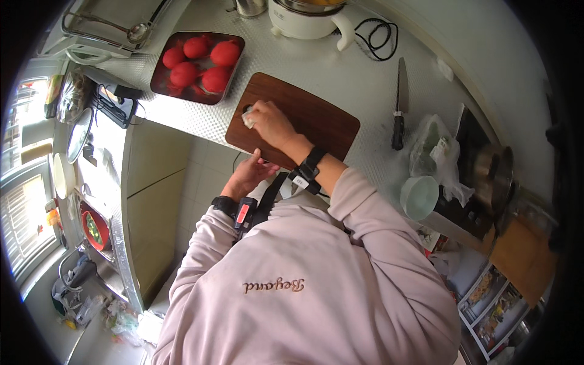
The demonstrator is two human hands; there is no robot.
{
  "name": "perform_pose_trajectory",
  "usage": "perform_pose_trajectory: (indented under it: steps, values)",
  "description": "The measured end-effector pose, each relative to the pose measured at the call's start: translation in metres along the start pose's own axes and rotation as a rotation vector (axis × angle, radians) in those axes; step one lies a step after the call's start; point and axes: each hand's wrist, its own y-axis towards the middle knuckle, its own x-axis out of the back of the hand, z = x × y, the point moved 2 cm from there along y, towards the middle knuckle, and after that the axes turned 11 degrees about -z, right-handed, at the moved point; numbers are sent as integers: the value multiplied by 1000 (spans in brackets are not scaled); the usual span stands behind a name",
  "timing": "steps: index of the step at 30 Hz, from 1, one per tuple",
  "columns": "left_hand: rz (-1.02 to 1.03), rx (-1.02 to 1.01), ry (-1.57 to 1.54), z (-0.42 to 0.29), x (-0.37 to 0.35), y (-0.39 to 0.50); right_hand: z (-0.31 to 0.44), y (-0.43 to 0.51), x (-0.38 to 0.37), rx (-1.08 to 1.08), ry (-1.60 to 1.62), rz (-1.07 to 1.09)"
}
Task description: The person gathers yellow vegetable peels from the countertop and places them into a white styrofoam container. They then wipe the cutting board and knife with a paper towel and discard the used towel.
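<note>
A dark wooden cutting board (315,116) lies on the metal-patterned counter, its near edge by the counter's edge. Pressed on its left part, my right hand (273,125) grips a crumpled white cloth or tissue, close to the board's hole. My left hand (251,172) is at the board's near edge, thumb up against it and fingers partly beneath; how firmly it holds is hard to tell. Up and to the left, a square metal tray (157,68) holds several round red wrapped bundles (184,74). A kitchen knife (400,100) with a black handle lies right of the board.
A white electric pot (301,20) stands at the back beside a coiled black cable (381,41). Right of the board are a pale green bowl (419,197), a plastic bag (429,146) and a lidded pan (492,175). A metal ladle (138,33) rests on a rack at the upper left.
</note>
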Motion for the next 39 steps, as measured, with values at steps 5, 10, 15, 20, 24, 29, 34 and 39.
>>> perform_pose_trajectory:
  steps: [5,10,15,20,24,29,34,39]
  values:
    - [184,44,-124,-3,2,-7,4,-41,21,173,28,135]
    - [124,25,-122,-3,2,-8,-2,-82,73,106,58,246]
    - [189,136,-270,-3,3,-13,5,-65,72,108,-23,278]
    - [226,133,-316,-6,1,-17,39,-20,0,207,-9,184]
    - [169,155,-309,-6,1,-17,24,-36,11,287,-23,221]
    - [125,165,-331,-5,2,-13,-6,-82,71,190,-32,243]
    - [161,137,-275,-3,5,-8,-33,-104,122,-8,-37,304]
    - [155,134,-236,0,8,-4,-80,-77,170,-298,-63,-214]
